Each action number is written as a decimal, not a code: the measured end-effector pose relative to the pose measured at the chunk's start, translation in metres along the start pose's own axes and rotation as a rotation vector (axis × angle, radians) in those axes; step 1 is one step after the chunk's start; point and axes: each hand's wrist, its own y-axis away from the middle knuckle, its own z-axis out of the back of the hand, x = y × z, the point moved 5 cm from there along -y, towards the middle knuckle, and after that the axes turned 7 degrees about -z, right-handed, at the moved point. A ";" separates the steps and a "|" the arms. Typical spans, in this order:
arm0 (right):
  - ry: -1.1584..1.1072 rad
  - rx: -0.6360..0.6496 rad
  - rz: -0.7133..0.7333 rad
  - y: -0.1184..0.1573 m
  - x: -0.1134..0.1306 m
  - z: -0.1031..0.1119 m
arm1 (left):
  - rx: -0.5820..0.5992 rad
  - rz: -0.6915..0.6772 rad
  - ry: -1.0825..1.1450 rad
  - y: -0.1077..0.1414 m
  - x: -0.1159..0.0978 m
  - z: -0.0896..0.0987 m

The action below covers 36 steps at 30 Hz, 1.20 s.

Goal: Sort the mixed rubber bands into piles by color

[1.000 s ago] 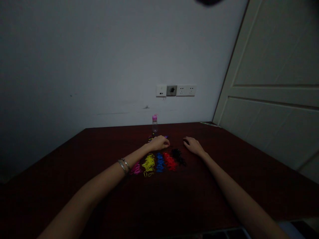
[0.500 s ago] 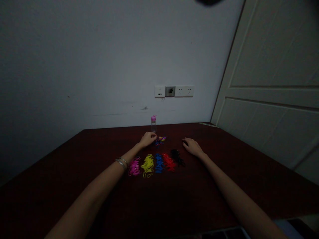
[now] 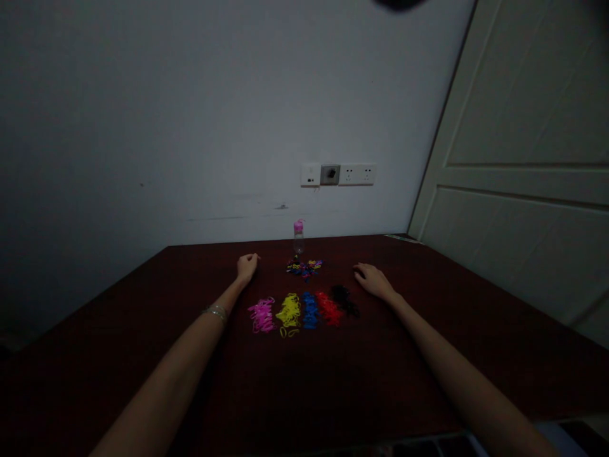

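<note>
My left hand [image 3: 248, 265] is at the table's left-middle with its fingers curled together; whatever they may hold is too small to make out. To its right lies a mixed pile of small coloured rubber bands [image 3: 304, 268]. My right hand [image 3: 372, 280] rests on the table right of that pile, fingers loosely stretched and nothing visible in them. Nearer me, sorted heaps run in a row: pink rubber bands [image 3: 262, 315], yellow rubber bands [image 3: 290, 310], blue rubber bands [image 3: 310, 310], red rubber bands [image 3: 329, 309] and black rubber bands [image 3: 344, 300].
Behind the mixed pile stands a small clear bottle with a pink cap [image 3: 299, 237]. The dark red table [image 3: 304, 387] meets a wall carrying a socket panel [image 3: 356, 174]. A pale panelled door [image 3: 518, 184] borders the right side. A dark-framed object [image 3: 428, 446] shows at the near edge.
My left hand has moved left, away from the mixed pile, uncovering more of it. The right hand stays resting on the table. The view has shifted slightly.
</note>
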 end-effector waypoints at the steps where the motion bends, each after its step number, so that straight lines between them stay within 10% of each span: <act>1: -0.008 0.003 -0.002 -0.001 -0.002 -0.001 | 0.006 -0.008 0.005 0.001 -0.001 -0.001; 8: -0.092 -0.033 -0.020 -0.007 0.007 0.004 | 0.033 -0.007 0.030 0.003 -0.001 -0.002; 20: -0.059 0.135 0.387 -0.014 0.133 0.008 | 0.051 -0.033 -0.017 0.001 0.007 -0.006; 36: 0.045 0.111 0.372 -0.014 0.151 -0.001 | 0.078 -0.064 -0.077 0.006 -0.002 -0.005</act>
